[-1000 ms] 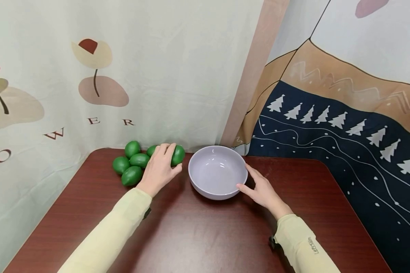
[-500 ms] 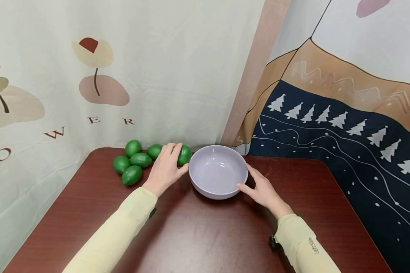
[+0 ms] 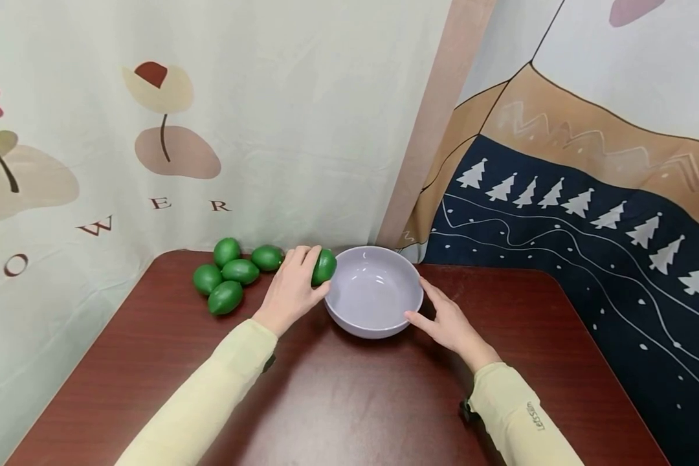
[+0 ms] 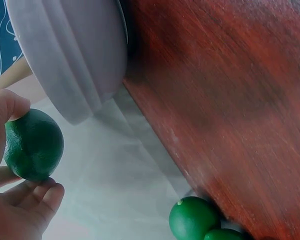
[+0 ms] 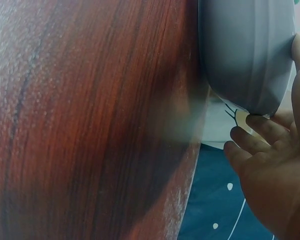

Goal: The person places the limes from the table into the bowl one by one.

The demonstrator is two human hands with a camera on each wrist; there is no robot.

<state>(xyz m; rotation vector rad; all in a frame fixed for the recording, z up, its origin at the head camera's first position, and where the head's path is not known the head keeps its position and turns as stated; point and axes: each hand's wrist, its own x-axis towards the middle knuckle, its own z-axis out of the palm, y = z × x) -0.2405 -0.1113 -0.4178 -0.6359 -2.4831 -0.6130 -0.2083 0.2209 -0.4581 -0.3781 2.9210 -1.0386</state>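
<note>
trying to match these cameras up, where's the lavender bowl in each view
Head: lavender bowl just right of centre, between left hand and right hand.
Left wrist: bowl at upper left, above the held lime.
Right wrist: bowl at upper right, right hand touching it.
Shared landmark: reddish-brown tabletop.

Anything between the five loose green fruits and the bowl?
Yes: the left hand, holding a sixth green fruit close to the near side of the bowl from the pile. The head view shows it.
</note>
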